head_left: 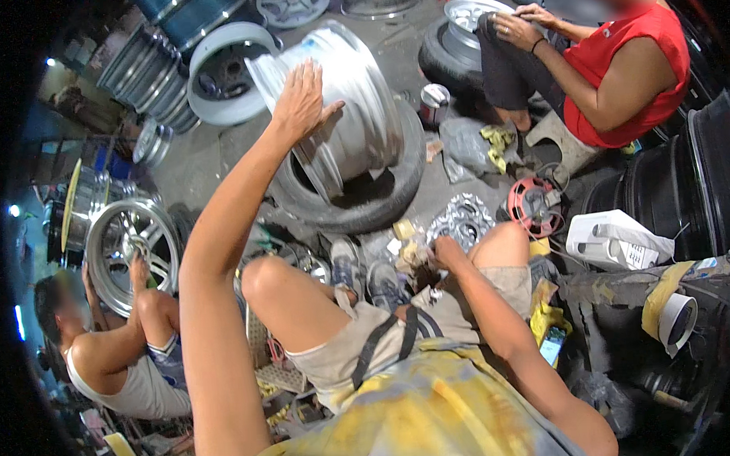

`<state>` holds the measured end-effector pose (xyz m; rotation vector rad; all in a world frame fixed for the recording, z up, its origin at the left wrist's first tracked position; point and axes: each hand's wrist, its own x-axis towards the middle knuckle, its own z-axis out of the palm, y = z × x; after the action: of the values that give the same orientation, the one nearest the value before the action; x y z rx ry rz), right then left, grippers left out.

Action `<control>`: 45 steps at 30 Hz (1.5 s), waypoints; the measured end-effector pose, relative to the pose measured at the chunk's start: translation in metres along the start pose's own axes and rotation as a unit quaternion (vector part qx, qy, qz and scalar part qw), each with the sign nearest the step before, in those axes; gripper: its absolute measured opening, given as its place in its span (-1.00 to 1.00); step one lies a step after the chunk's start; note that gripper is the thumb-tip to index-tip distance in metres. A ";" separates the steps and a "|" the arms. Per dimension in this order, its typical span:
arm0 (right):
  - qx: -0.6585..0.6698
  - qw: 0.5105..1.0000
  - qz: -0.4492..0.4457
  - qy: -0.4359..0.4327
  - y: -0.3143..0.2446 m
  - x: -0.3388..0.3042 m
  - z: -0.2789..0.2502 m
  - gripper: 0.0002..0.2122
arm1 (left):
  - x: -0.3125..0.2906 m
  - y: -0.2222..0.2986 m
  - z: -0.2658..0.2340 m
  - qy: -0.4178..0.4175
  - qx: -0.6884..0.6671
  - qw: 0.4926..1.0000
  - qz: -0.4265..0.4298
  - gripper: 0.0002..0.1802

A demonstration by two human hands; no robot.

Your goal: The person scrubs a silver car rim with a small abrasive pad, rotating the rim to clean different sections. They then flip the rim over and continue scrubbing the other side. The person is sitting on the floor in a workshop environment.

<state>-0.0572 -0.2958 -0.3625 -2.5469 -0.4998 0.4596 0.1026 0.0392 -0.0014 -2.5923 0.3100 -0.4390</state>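
A large silver-grey wheel rim (356,92) rests on its side, tilted, on a black tire (411,162) on the floor before me. My left hand (300,102) lies on the rim's left part with its fingers stretched out and the thumb apart. Low between my knees, my right hand (448,253) is closed, its fingers curled downward. What it holds, if anything, is too small to make out. Beside it are a crumpled clear plastic bag with scraps (410,246) and an ornate silver wheel cover (461,216).
At right, a person in red (625,74) sits by another rim (474,15) on a tire. A person in white (129,373) holds a spoked rim (133,252) at left. A can (435,105), grey plastic bag (468,148), red cable reel (533,206) and stacked rims (147,79) stand around.
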 end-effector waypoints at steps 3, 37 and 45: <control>0.008 1.000 0.017 0.007 -0.023 -0.008 -0.025 -0.72 | -0.030 0.034 0.007 0.022 -0.008 0.998 0.057 0.00; -0.119 0.960 -0.017 -0.254 -0.062 -0.045 0.063 -0.81 | -0.091 0.093 -0.080 -0.268 -0.404 0.869 0.099 -0.41; -0.062 0.964 0.016 -0.258 -0.030 -0.030 0.075 -0.77 | -0.093 0.084 -0.077 -0.253 -0.428 0.864 0.077 -0.44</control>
<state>-0.1219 -0.2534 -0.4012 -2.5417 -0.6881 1.1504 -0.0228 -0.0377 -0.0030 -3.3416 0.6230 0.5894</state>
